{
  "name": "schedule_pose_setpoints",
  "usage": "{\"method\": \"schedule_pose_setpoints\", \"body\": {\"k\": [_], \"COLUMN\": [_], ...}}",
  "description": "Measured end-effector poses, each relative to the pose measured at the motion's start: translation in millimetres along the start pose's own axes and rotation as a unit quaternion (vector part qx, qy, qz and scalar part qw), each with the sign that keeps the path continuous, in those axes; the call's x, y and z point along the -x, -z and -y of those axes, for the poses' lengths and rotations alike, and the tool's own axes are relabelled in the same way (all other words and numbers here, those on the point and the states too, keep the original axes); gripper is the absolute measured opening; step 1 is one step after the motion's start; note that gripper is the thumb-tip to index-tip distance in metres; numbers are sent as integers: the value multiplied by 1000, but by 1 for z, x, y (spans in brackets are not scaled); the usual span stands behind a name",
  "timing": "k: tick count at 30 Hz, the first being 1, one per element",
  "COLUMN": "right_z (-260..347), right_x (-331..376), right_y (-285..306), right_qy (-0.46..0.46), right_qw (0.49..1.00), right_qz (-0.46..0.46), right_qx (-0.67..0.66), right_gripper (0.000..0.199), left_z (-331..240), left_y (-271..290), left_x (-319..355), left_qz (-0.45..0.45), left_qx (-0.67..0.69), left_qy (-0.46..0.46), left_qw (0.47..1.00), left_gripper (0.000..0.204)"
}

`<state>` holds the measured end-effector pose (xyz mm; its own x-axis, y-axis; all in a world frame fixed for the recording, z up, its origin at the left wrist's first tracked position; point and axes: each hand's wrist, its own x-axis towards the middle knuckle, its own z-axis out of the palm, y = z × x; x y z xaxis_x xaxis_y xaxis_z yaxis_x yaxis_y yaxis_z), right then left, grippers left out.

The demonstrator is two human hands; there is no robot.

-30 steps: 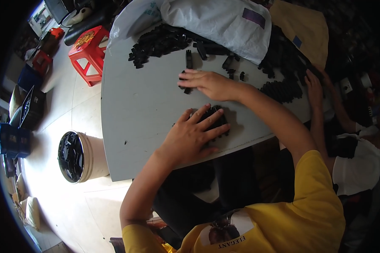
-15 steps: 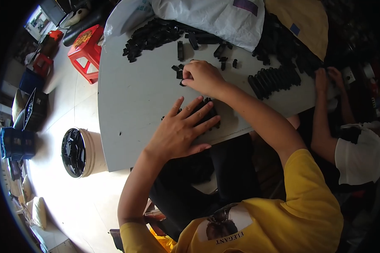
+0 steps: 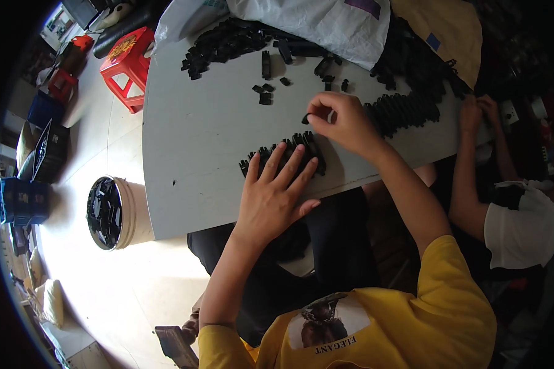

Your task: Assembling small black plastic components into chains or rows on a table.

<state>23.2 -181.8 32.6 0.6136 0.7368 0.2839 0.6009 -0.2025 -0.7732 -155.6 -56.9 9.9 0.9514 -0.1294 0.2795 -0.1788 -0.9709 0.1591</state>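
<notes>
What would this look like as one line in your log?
left hand: flat on row of black parts | right hand: pinching one black part | table: loose parts, pile

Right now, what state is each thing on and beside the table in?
Left hand: flat, fingers spread on the row of black parts.
Right hand: pinching one small black part.
White bucket: upright on floor, dark contents.
Red stool: upright.
</notes>
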Motion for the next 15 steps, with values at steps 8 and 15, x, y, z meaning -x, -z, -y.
{"method": "schedule_pose_setpoints", "body": {"k": [8, 15], "right_z": [-5, 6], "right_x": [24, 28], "right_y": [-3, -1], "right_qy": [118, 193], "right_qw": [975, 938], "right_qz": [-45, -21], "right_qx": [182, 287], "right_gripper": [12, 10], "left_z": [-8, -9], "left_y": [-5, -5], "left_x": [-5, -5], "left_qz": [-37, -36], "left_qx": [-6, -6], "left_qy": [1, 6], "left_qw": [999, 999], "left_gripper": [61, 60]}}
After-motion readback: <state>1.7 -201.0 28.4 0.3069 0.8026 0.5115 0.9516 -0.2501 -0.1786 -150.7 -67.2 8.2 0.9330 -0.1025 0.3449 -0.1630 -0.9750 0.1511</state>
